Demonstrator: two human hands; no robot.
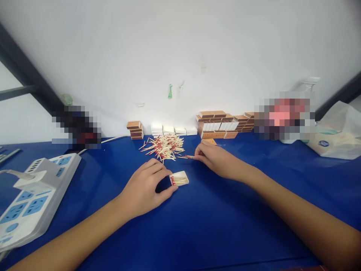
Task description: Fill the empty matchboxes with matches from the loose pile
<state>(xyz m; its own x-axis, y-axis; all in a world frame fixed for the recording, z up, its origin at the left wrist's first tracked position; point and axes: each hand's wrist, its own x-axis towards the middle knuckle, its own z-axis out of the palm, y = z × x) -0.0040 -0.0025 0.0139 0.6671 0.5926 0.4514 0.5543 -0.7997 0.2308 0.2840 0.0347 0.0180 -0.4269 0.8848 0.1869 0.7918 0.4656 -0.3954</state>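
My left hand [149, 184] grips the left end of a small white matchbox tray [184, 175] between thumb and fingers. Inside the tray lie several red-tipped matches [180, 181]. My right hand [211, 156] is closed in a pinch on a few matches [188, 156], their free ends pointing left, just right of a loose heap of matches [166, 146]. Behind that hand an orange matchbox [211, 141] lies on the blue surface, partly hidden by it.
Against the wall stand white trays [169, 129], a short stack of matchboxes [135, 130] and a larger stack [218, 126]. A power strip [39, 199] with a plug lies at left on the blue table [197, 233]. A tissue pack [332, 139] is at right.
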